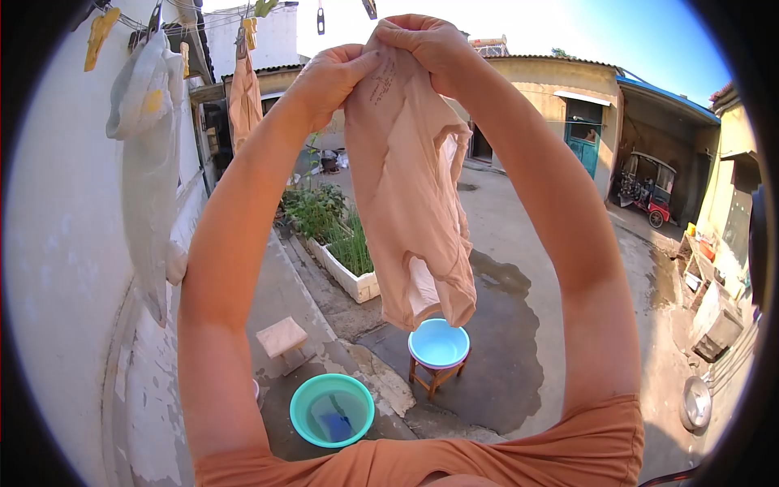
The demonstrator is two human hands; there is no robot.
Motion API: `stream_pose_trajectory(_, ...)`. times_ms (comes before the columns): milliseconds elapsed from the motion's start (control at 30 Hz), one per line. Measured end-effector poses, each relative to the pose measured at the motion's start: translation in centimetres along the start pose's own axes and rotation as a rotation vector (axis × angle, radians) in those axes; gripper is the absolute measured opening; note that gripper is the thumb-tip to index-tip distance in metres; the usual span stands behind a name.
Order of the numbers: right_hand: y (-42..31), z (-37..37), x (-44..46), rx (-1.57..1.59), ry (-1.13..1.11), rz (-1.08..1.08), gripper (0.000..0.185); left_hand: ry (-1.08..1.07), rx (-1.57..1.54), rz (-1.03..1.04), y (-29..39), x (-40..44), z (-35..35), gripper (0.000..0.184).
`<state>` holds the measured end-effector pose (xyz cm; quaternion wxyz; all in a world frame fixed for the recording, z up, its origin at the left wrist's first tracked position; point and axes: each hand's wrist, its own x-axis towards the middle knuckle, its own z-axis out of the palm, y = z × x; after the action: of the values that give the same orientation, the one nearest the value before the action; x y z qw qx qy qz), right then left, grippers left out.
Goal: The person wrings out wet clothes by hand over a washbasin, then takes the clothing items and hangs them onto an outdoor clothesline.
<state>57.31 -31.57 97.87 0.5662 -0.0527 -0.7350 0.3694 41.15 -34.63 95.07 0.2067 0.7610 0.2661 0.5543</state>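
Raised high in front of me, a pale pink garment [406, 187] hangs from both my hands, creased, with small dark printing near its upper edge. My left hand [331, 81] pinches its upper left edge between thumb and fingers. My right hand [426, 45] grips the top a little higher, close beside the left. The lower end dangles loose, with an opening showing in it, just above a light blue basin [439, 344] in the view. Clothes pegs [100, 38] hang on the line around and above my hands.
A pale wet-looking garment [150, 162] and a peach cloth [244, 97] hang at left. Below stand a green basin [331, 442] with water and something dark, a small stool [281, 337], a wooden stool [438, 377] under the blue basin, and a white planter [349, 276].
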Motion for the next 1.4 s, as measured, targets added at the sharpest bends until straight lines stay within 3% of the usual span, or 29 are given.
stream_pose_trajectory(100,0.9,-0.6,3.5,-0.315,-0.344,-0.308,0.021,0.104,0.130,-0.022,1.6,0.9,-1.0,0.043)
stream_pose_trajectory(133,0.8,-1.3,3.3,0.102,-0.127,-0.028,0.015,0.167,0.161,0.010,2.2,1.4,-1.4,0.047)
stream_pose_trajectory(200,0.9,-1.4,3.6,0.034,-0.082,-0.076,0.015,0.292,0.176,0.114,4.0,2.2,-1.4,0.053)
stream_pose_trajectory(233,0.8,-1.6,3.7,0.000,-0.059,-0.100,0.016,0.230,0.065,0.024,6.1,2.1,-1.4,0.048)
stream_pose_trajectory(300,0.3,-1.5,3.3,-0.013,-0.029,-0.085,0.016,0.247,0.078,0.037,6.0,4.3,-2.0,0.042)
stream_pose_trajectory(500,-1.1,-0.5,2.1,-0.108,0.006,-0.100,0.020,-0.003,0.094,0.098,6.2,7.9,-3.9,0.022)
stream_pose_trajectory(700,-1.8,0.1,1.2,-0.255,0.070,-0.087,0.021,0.014,-0.130,-0.029,6.7,7.8,-4.0,0.018)
stream_pose_trajectory(1000,-1.4,-1.7,2.0,-0.303,0.034,-0.270,0.015,0.222,-0.244,0.041,4.9,6.4,-3.2,0.018)
stream_pose_trajectory(1400,-2.0,-0.3,1.8,-0.300,0.099,-0.217,0.015,0.075,-0.339,0.154,3.6,5.7,-4.1,0.012)
